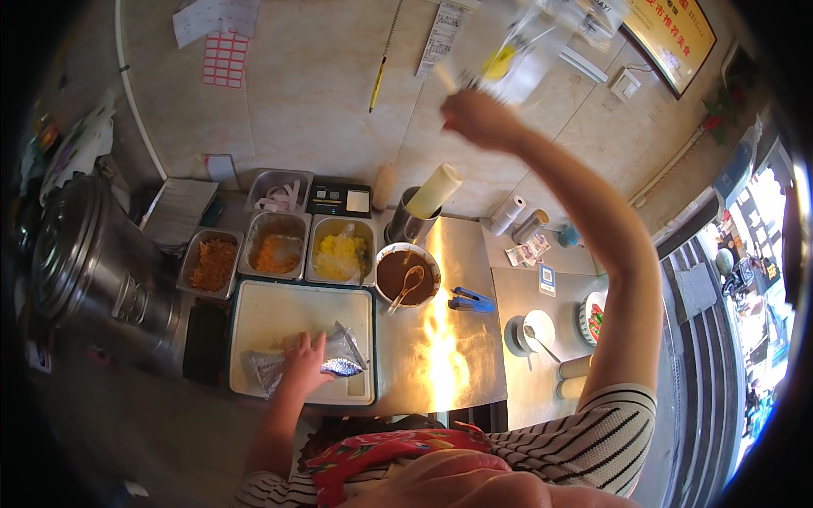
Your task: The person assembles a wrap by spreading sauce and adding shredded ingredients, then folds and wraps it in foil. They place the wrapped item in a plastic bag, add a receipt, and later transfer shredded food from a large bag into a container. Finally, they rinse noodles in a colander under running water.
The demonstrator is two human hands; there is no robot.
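My left hand grips a foil pouch that lies across the white cutting board. Part of the foil is hidden under my fingers and palm. High up by the tiled wall, my right hand is raised at the lower edge of hanging clear plastic bags. It is blurred, and whether its fingers have hold of a bag cannot be made out. Right of the board's far corner stands a bowl of brown sauce with a wooden spoon resting in it.
Behind the board sit metal pans of shredded orange food, orange crumbs and yellow food. A lidded steel pot stands left. Blue-handled tongs, a white bowl with spoon and banknotes lie rightward.
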